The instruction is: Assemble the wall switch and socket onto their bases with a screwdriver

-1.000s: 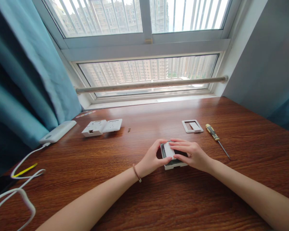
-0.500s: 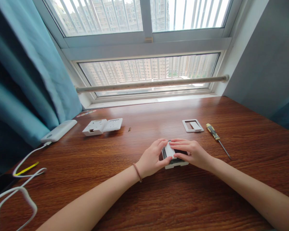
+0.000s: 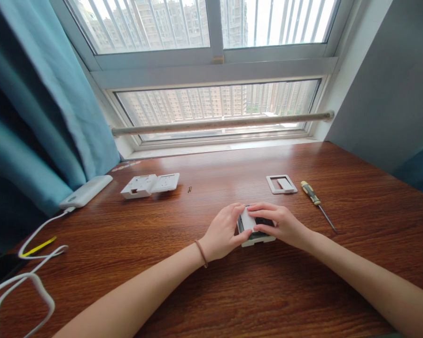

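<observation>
A wall switch [image 3: 258,241] with a white base and dark inner body rests on the wooden table in front of me. On its left half lies a white rocker plate [image 3: 247,220]. My left hand [image 3: 225,230] grips the left side of the switch, thumb at the near edge and fingers at the far edge. From the right, my right hand [image 3: 281,223] has its fingertips closed on the plate's right edge, arching over the dark half. Fingers cover part of the switch.
A white switch frame [image 3: 272,191] with a loose rocker sits beyond my right hand, and a screwdriver [image 3: 313,195] lies right of it. Two small screws [image 3: 189,189], an opened white socket housing [image 3: 141,186] and a power bank [image 3: 88,191] with a white cable lie leftward.
The fingers of my right hand have shifted slightly and drawn together at the plate's edge, showing more of the dark half. My left hand keeps its hold.
</observation>
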The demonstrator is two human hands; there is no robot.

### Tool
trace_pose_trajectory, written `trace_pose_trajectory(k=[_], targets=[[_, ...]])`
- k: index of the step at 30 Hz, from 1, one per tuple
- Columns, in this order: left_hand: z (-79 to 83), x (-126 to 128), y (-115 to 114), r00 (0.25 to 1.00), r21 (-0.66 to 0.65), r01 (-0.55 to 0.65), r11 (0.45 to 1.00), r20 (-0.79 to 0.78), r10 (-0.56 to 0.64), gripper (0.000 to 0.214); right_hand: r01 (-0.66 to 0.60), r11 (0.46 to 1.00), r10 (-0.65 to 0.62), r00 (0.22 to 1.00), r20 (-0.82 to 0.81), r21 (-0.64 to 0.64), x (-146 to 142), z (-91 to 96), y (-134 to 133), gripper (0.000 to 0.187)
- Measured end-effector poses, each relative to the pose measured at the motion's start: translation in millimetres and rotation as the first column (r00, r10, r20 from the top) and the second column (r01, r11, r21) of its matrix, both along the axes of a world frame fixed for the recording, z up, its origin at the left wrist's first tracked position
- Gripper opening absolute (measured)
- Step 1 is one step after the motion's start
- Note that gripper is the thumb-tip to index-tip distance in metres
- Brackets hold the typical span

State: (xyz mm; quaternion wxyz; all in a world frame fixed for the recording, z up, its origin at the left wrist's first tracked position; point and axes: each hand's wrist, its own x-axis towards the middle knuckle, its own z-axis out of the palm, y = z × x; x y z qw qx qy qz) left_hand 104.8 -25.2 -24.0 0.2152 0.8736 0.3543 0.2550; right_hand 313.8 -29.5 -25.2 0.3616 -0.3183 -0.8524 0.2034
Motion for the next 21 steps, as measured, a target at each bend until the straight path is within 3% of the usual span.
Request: trace_pose_trajectory(k=[6, 10, 13, 16, 18, 21], targets=[[-7.7, -0.8, 2.1, 0.995, -0.085, 0.004, 0.996, 0.102, 0.005, 0.056, 0.051, 0.998, -0.052, 0.998, -0.034, -0.042, -1.2, 2.4, -2.9, 0.036], [-4.1, -2.1, 0.0, 0.993, -0.064, 0.005, 0.998, 0.122, 0.003, 0.062, 0.295, 0.955, -0.293, 0.952, -0.085, 0.015, 17.4, 2.4, 12.1, 0.032], [-1.0, -2.6, -1.4, 0.997, 0.008, 0.031, 0.999, 0.075, -0.031, 0.055, 0.543, 0.826, -0.552, 0.833, 0.029, 0.150, 42.6, -1.9, 30.6, 0.030], [-0.7, -3.0, -2.1, 0.997, 0.080, 0.072, 0.994, -0.027, -0.070, 0.045, 0.654, 0.703, -0.711, 0.652, 0.262, 0.279, 63.4, -8.7, 42.4, 0.030], [-0.9, -3.0, -2.9, 0.995, 0.115, 0.068, 0.991, -0.084, -0.058, 0.043, 0.672, 0.671, -0.738, 0.560, 0.378, 0.313, 70.1, -13.2, 44.8, 0.030], [-0.2, -2.7, -4.6, 0.990, 0.158, 0.049, 0.986, -0.136, -0.027, 0.043, 0.662, 0.677, -0.721, 0.509, 0.470, 0.321, 72.1, -18.5, 45.5, 0.029]])
